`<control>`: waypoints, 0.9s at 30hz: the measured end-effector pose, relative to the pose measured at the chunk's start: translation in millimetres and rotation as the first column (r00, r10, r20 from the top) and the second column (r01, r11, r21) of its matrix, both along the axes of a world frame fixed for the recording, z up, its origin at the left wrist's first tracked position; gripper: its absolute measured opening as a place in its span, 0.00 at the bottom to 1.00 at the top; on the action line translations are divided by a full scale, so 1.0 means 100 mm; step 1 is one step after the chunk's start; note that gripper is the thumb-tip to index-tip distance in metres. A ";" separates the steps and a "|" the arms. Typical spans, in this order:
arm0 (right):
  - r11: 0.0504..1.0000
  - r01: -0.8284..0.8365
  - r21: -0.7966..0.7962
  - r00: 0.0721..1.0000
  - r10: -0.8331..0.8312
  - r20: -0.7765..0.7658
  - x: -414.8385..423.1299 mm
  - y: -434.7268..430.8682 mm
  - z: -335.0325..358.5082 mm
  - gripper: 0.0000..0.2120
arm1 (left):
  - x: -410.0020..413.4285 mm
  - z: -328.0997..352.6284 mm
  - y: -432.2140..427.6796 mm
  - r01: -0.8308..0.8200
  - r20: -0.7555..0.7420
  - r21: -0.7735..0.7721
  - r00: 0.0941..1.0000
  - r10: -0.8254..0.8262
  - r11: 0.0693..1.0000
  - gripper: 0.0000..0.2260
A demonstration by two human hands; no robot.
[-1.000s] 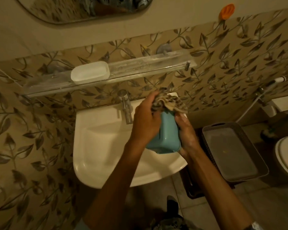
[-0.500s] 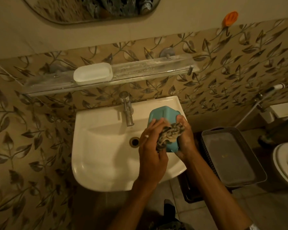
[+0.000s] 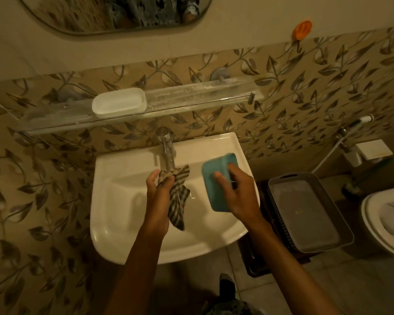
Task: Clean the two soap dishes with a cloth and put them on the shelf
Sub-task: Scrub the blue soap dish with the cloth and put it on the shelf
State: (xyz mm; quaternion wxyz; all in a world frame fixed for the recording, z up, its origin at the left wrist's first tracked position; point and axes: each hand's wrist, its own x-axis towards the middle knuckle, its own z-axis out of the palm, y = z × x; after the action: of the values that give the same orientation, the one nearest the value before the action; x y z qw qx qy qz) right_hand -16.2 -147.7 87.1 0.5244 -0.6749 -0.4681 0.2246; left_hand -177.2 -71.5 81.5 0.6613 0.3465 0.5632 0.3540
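The blue soap dish (image 3: 216, 185), smooth plastic with rounded corners, hangs tilted over the right side of the white ceramic sink (image 3: 127, 223), the right hand (image 3: 239, 194) closed around it. The left hand (image 3: 157, 194) grips a limp striped cloth (image 3: 178, 201) (bunched at the top, trailing below) just under the chrome tap (image 3: 166, 146). The white soap dish (image 3: 118, 105), an oblong tray, sits on the clear glass shelf (image 3: 203, 96) above.
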 end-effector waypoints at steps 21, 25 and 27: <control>0.962 -0.245 -0.125 0.450 -0.001 -0.893 0.06 -0.24 -0.07 0.43 | -0.12 0.06 -0.23 0.252 -0.054 0.149 0.968 -0.246 0.956 0.19; 0.970 -0.244 0.000 0.366 0.092 -0.926 0.05 -0.26 -0.22 0.35 | -0.14 0.16 -0.20 0.258 -0.095 0.094 0.964 -0.250 0.961 0.22; 0.980 -0.198 -0.017 0.413 0.067 -0.908 0.06 -0.25 -0.25 0.29 | -0.20 0.26 -0.13 0.107 -0.105 0.101 0.990 -0.096 0.989 0.21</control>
State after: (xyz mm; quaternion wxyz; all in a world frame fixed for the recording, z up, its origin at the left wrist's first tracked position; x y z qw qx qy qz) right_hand -10.0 -172.9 62.0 0.6316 -0.4402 -0.1509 0.6201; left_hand -197.1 -84.6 107.7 0.6303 0.4265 0.5575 0.3316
